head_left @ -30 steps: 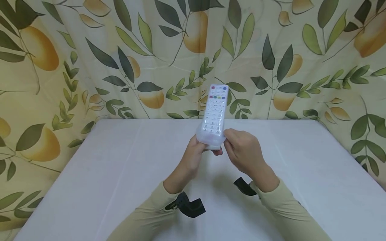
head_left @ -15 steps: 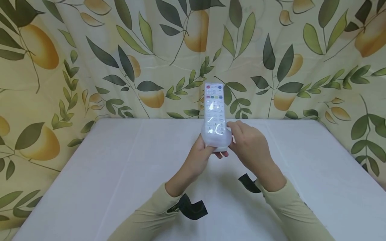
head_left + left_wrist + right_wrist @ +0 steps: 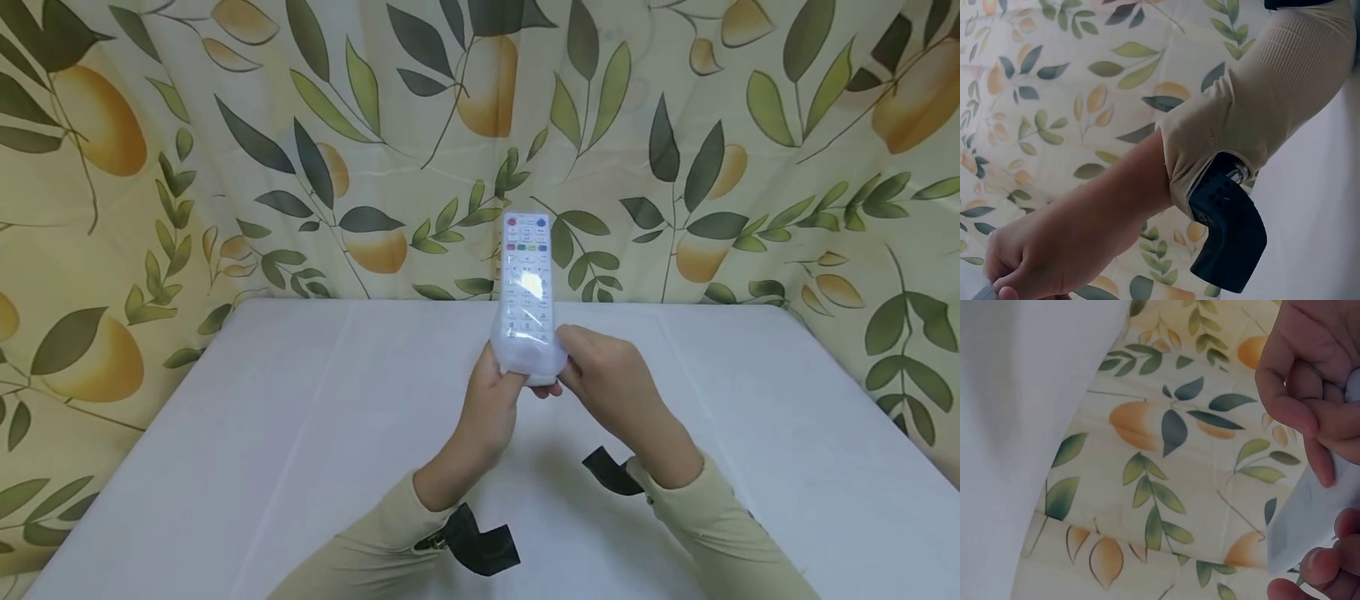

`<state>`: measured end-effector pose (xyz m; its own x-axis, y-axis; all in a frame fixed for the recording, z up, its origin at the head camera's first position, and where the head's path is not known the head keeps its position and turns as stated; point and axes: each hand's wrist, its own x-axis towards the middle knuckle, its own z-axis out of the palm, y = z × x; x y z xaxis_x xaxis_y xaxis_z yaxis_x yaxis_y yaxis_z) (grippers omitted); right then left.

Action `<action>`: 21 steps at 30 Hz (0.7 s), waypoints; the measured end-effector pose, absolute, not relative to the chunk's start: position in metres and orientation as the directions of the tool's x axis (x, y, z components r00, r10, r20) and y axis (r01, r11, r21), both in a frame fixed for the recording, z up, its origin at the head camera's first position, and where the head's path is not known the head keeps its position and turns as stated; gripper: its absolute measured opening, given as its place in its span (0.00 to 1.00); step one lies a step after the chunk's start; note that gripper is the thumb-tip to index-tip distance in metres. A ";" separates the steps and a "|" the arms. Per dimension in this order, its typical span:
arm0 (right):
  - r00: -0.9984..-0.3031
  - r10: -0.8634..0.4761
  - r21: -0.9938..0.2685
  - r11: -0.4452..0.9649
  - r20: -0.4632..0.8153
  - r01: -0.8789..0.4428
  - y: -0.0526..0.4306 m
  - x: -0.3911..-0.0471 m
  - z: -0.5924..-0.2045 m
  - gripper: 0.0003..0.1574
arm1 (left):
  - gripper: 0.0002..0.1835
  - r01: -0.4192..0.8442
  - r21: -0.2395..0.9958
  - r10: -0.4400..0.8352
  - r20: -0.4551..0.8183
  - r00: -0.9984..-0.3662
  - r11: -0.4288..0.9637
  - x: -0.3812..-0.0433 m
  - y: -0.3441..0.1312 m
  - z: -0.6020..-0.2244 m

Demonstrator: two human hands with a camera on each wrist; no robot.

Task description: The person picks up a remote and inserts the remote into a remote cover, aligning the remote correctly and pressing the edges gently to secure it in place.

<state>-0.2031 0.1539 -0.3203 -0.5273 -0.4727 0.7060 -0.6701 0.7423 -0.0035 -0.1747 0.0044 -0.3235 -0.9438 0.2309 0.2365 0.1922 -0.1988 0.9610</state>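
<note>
A white remote control (image 3: 527, 283) with rows of buttons stands upright in front of me, inside a translucent sleeve-like cover (image 3: 528, 354). The cover bulges around its lower part, and the remote's bottom end shows below the cover's edge. My left hand (image 3: 483, 412) grips that bottom end, thumb in front and fingertips showing behind. At the right lower edge of the cover, my right hand (image 3: 611, 379) pinches it between thumb and curled forefinger. In the right wrist view, part of the white remote lies among the fingers (image 3: 1325, 565). The left wrist view catches the right hand from the side.
A white-covered table (image 3: 360, 450) lies under both forearms. Behind it hangs a curtain (image 3: 262, 208) printed with leaves and orange fruit. Black curved mounts (image 3: 480, 542) stick out from both sleeved wrists.
The remote, tilted rightward at first, now stands nearly upright. Both hands shifted right, then back left and slightly down. The right hand rose along the cover's edge, then came lower again.
</note>
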 end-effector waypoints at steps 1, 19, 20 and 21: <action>-0.523 -0.475 0.000 0.740 0.708 -0.672 0.153 -0.203 -0.320 0.10 | 0.19 0.197 0.959 0.225 0.241 -0.944 -0.204 -0.174 0.004 -0.324; -0.498 -0.441 -0.046 0.713 0.746 -0.700 0.143 -0.200 -0.324 0.09 | 0.21 0.245 0.953 0.227 0.283 -0.932 -0.179 -0.177 -0.004 -0.319; -0.495 -0.441 -0.043 0.713 0.749 -0.700 0.142 -0.200 -0.324 0.09 | 0.21 0.248 0.951 0.223 0.286 -0.932 -0.183 -0.177 -0.005 -0.319; -0.492 -0.442 -0.039 0.713 0.750 -0.700 0.142 -0.200 -0.324 0.09 | 0.21 0.250 0.951 0.220 0.288 -0.932 -0.185 -0.178 -0.005 -0.319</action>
<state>-0.1996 0.1419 -0.3245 -0.4917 -0.4418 0.7504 -0.6999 0.7132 -0.0387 -0.1780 -0.0048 -0.3190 -0.9322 0.2196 0.2876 0.2497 -0.1846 0.9506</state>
